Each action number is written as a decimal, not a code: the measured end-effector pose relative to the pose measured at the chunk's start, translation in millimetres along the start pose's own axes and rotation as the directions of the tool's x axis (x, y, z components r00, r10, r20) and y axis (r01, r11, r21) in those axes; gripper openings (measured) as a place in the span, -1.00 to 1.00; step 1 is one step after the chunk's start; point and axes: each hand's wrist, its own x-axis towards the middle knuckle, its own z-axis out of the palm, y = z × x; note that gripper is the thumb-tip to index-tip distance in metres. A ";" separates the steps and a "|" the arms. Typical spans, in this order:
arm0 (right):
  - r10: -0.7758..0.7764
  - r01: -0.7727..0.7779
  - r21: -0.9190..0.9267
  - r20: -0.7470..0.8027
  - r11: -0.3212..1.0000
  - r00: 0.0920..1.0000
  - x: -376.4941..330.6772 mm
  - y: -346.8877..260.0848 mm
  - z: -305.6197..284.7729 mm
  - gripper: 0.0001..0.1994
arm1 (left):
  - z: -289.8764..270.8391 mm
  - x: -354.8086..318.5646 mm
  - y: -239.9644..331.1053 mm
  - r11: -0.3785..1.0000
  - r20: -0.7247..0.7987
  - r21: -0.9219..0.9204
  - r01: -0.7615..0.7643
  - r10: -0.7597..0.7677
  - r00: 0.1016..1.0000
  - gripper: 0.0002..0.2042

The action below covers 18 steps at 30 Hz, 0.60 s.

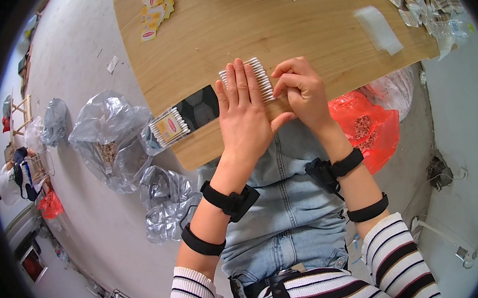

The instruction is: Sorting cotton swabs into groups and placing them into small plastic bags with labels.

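While crumpled clear plastic bags (pixel 109 140) are spread over the floor at the far left, a finished bundle of cotton swabs with a yellow label (pixel 169 127) is seen at the near edge of the wooden worktop (pixel 292 25), lying against a dark flat sheet (pixel 200 107). Further right, the left hand (pixel 244 113) is laid flat and open, fingers stretched, on a row of white-tipped cotton swabs (pixel 260 77) lined up side by side on the worktop. Just beside it, the right hand (pixel 304 90) is curled, its fingertips pressed against the right end of the row. A red plastic bag (pixel 370 128) is seen below the worktop edge at the right, and a clear plastic sleeve (pixel 379 28) lies on the worktop further back.
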 end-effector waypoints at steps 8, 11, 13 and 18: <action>0.063 -0.061 0.043 -0.044 0.997 0.997 -0.7 -1.1 1.9 -0.84 | 0.8 -0.3 -0.4 1.000 0.013 -0.010 0.007 -0.007 1.000 0.17; 0.022 -0.022 0.007 -0.045 1.000 0.999 0.2 -0.3 2.2 -0.83 | 0.8 -0.3 0.0 1.000 0.010 -0.008 0.004 -0.004 1.000 0.16; 0.000 -0.001 -0.033 -0.026 0.999 1.000 0.7 0.3 2.2 -0.82 | 0.2 -0.4 -0.1 1.000 0.006 -0.007 0.001 -0.001 1.000 0.15; 0.013 -0.014 -0.027 -0.011 1.000 1.000 -0.6 1.7 2.3 -0.83 | -0.7 -0.3 -0.6 1.000 0.018 -0.002 0.005 -0.005 1.000 0.14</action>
